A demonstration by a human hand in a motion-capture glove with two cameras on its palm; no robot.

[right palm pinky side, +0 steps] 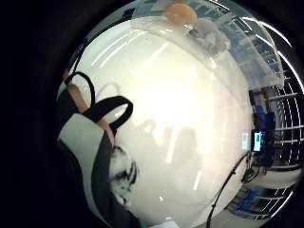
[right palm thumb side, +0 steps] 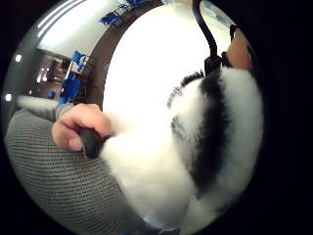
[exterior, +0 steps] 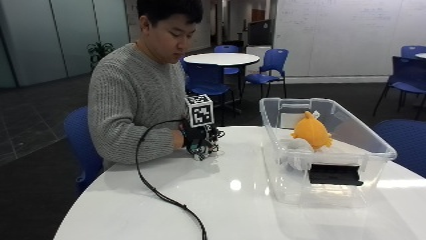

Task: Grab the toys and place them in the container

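A black-and-white plush toy (right palm thumb side: 215,132) is gripped in the gloved hand (exterior: 200,140) above the surface (exterior: 226,200), while the orange plush toy (exterior: 311,131) is already lodged in the clear container (exterior: 373,145) well off to its side.

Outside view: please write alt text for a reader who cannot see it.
A person seated at a round white table holds a small black-and-white plush toy in the gloved right hand, just above the tabletop. Apart from it on the table stands a clear plastic container already holding an orange plush toy and a white one.

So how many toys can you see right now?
3: an orange toy and a white toy in the container, a black-and-white furry toy in the gloved right hand. Others may be hidden.
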